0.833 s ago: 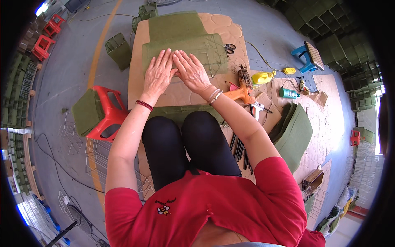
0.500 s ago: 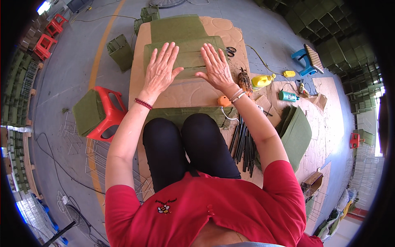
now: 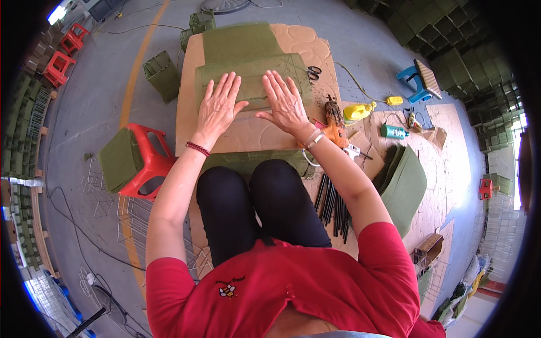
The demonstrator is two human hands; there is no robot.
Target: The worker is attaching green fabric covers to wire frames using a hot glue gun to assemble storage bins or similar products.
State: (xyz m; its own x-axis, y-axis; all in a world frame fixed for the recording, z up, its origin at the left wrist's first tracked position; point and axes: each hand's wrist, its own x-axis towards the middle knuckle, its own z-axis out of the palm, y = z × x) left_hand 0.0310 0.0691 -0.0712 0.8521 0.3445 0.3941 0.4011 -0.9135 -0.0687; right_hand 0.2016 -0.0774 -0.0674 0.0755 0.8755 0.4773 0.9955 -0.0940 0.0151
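A thin green fabric sheet (image 3: 246, 72) lies on the cardboard-topped table (image 3: 253, 135) before me, overlapping a second green sheet (image 3: 239, 40) farther back. My left hand (image 3: 218, 108) rests flat on the near left part of the thin sheet, its fingers extended and thumb out. Opposite it, my right hand (image 3: 285, 107) lies palm down with its fingers stretched forward. Neither hand holds anything. Black-handled scissors (image 3: 314, 72) sit by the sheet's right edge. Next to my right wrist is an orange tool (image 3: 337, 134) like a hot glue gun, partly hidden by my arm.
To the right are a yellow bottle (image 3: 358, 112), a teal bottle (image 3: 394, 132), thin black sticks (image 3: 334, 207) and stacked green panels (image 3: 407, 186). A red stool (image 3: 152, 163) bearing green panels stands left. A green box (image 3: 162, 76) stands on the floor beyond it.
Both hands have slid toward me over the sheet, and the right one has also shifted left. More of the orange tool shows beside my right wrist.
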